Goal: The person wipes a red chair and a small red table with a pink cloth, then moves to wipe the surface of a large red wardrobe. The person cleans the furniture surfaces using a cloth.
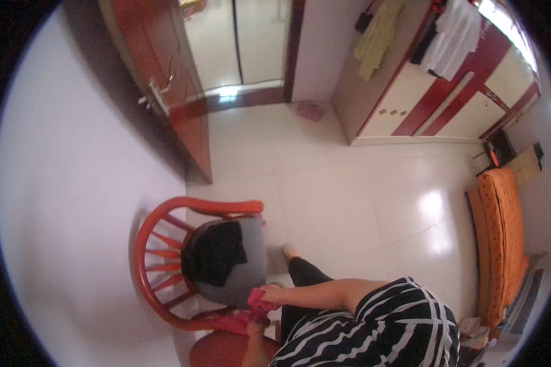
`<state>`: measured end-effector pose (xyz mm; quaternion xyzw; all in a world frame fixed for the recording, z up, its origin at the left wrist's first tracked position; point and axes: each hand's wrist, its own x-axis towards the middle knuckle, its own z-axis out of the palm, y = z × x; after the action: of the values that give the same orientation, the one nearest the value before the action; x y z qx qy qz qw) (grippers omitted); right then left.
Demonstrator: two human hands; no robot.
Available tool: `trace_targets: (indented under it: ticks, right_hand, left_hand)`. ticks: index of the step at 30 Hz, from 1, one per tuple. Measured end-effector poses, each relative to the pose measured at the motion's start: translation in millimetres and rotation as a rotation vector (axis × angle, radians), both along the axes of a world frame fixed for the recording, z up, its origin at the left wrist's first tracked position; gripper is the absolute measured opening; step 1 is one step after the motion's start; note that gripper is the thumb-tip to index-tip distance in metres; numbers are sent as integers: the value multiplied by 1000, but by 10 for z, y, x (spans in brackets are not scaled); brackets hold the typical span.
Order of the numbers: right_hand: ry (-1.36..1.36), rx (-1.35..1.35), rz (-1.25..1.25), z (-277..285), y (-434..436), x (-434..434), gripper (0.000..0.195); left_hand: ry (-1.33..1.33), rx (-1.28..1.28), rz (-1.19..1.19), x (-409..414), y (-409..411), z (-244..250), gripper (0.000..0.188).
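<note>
My right hand point(272, 294) is closed around a bunched part of a pink cloth point(258, 300). Lower down, my left hand point(256, 329) is at the same cloth, blurred, with its fingers mostly hidden; it seems to grip it. The cloth stretches left over the near arm of a red-orange wooden armchair point(140, 257). That chair has a spindled, curved back and a grey seat point(255, 257). A crumpled black cloth point(216, 252) lies on the seat. Below my left hand shows a dark red rounded surface point(216, 351), cut off by the picture's edge.
A brown wooden door point(183, 110) stands ajar beyond the chair, beside a pale wall point(73, 183). Clothes hang on a cream and red wardrobe point(395, 110). A pinkish bundle point(310, 111) lies on the tiled floor point(330, 183). An orange mattress point(505, 243) is at the right.
</note>
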<state>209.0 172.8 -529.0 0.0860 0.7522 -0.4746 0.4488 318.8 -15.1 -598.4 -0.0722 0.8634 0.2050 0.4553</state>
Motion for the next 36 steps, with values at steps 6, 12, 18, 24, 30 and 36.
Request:
trace_targets:
  ticks: [6, 12, 18, 24, 30, 36]
  right_hand:
    - [-5, -252, -471, 185, 1389, 69, 48]
    - [55, -202, -905, 923, 2666, 131, 37]
    - [293, -352, -1358, 937, 4548, 522, 31]
    - [835, -884, -1622, 2090, 6262, 1338, 29]
    - [1562, -1248, -1399, 3744, 7061, 2409, 42]
    - [1924, -869, -1602, 3005, 7478, 2891, 41]
  left_hand:
    - [-12, 106, -326, -7, 879, -410, 56]
    - [19, 429, 141, -861, 1385, 369, 48]
    - [96, 911, 771, -1775, 2813, 1156, 38]
    - [176, 1385, 647, -1948, 5365, 3232, 39]
    - [-47, 2140, 308, -1333, 6570, 4846, 46]
    - [258, 1873, -190, -1018, 7905, 4229, 57]
